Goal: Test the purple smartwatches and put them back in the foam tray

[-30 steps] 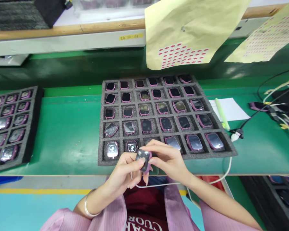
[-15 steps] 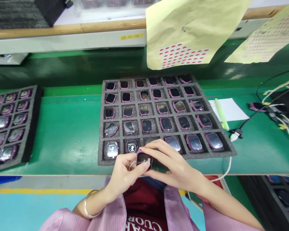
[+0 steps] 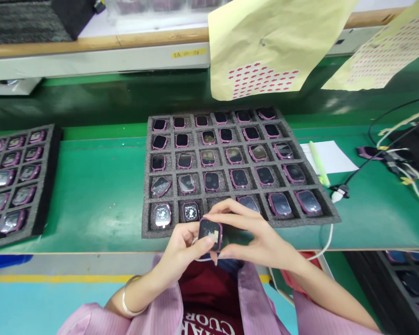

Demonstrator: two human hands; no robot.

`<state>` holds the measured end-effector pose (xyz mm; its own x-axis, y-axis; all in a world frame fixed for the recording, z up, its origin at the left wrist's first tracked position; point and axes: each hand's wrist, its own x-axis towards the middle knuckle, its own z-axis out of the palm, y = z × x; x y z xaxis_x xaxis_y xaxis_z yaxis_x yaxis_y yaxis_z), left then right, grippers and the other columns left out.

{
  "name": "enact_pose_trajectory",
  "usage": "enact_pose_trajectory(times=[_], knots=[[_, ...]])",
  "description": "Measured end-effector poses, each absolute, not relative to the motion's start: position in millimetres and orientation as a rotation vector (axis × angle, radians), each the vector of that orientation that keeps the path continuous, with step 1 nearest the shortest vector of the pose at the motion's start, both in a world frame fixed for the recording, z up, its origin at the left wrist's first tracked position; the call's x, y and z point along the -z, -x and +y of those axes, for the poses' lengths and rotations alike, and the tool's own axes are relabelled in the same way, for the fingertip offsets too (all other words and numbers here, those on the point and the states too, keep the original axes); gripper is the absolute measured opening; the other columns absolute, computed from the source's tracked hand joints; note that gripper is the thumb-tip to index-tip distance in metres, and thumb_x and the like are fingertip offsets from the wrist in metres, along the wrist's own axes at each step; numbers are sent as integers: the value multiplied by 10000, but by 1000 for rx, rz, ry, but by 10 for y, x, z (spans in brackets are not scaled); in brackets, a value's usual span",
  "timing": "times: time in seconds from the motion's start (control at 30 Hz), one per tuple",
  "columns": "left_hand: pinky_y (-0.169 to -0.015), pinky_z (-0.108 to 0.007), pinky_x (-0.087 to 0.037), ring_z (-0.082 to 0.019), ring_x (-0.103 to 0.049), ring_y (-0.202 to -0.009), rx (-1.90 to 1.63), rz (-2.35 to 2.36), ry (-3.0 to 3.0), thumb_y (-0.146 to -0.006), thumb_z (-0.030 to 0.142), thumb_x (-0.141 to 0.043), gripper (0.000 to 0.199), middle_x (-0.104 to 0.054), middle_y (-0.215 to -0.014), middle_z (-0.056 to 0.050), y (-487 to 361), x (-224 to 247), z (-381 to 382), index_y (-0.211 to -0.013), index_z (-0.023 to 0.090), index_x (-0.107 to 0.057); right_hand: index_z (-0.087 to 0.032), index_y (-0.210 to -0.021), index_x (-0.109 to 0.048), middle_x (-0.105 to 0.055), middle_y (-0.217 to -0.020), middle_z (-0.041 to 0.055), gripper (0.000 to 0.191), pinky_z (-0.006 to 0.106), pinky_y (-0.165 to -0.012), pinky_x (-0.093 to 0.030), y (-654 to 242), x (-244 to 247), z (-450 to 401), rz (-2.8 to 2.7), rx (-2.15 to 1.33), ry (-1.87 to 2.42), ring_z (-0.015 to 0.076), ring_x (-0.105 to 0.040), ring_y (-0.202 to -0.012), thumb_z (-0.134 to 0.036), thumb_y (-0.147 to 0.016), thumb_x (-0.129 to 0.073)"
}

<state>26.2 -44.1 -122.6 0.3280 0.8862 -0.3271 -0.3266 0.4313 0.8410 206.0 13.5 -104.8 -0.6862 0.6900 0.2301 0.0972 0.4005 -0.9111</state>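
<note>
Item in hand: one watch (image 3: 208, 228) with a dark screen and a pinkish-purple case, held at the near edge of the grey foam tray (image 3: 146, 204), in front of its third column from the left. The screen faces upward, tilted, with a small pale yellowish patch beside the thumb tip.

Left hand (image 3: 182, 249): pinching the watch, thumb laid over the lower part of the screen, other fingers behind it. A metal bracelet (image 3: 125, 295) encircles the wrist.

Right hand (image 3: 254, 232): thumb and forefinger spread, the forefinger tip at the watch's upper edge, the thumb near its lower right corner. Whether they grip it cannot be told.

The grey foam tray lies on the green table (image 3: 97, 186), divided into five rows of six compartments, with similar watches lying singly in them. Two in the near row are lit: the bright-screened watch (image 3: 162, 215) at the near left corner and the dial-faced watch (image 3: 190, 212) next to it.

A white cable (image 3: 330, 239) passes by the tray's near right corner; another length shows beside the left hand. Right of the tray, a pale green stick (image 3: 319, 163) lies across white paper (image 3: 338, 156). Well left of the tray stands a second tray (image 3: 50, 172) of watches. Beyond the tray hangs a yellow sheet (image 3: 265, 28) bearing rows of red arrow marks.
</note>
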Motion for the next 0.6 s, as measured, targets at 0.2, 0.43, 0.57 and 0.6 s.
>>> enact_pose_trajectory(times=[0.2, 0.43, 0.57, 0.6], knots=[[-407, -215, -218, -63, -332, -407, -872, 704, -606, -796, 400, -648, 298, -555, -532, -19, -213, 1270, -489, -735, 108, -641, -221, -1110, -681, -575, -900, 55, 307, 303, -721, -485, -1949, 1216, 96, -1661, -1502, 526, 166, -569, -808, -368, -841, -693], [-634, -244, -411, -139, -540, -683, -918, 1142, -1017, -835, 363, -626, 287, -629, -807, -59, -249, 1224, -436, -965, 108, -644, -173, -1261, -545, -559, -1115, 116, 479, 366, -875, -468, -2028, 1166, 169, -2008, -1330, 564, 227, -543, -1025, -300, -832, -717], [-733, -282, -427, -187, -549, -809, -866, 1215, -1086, -856, 394, -586, 368, -633, -943, -96, -275, 1260, -423, -1062, 90, -615, -158, -1268, -505, -547, -1097, 124, 532, 392, -870, -475, -2053, 1176, 165, -2198, -1007, 692, 246, -530, -1017, -302, -811, -734], [-732, -282, -427, -188, -545, -806, -855, 1212, -1084, -858, 400, -580, 371, -630, -934, -94, -275, 1258, -421, -1055, 88, -615, -148, -1278, -494, -546, -1089, 131, 533, 402, -858, -478, -2049, 1183, 152, -2241, -926, 702, 251, -531, -1001, -317, -824, -716]])
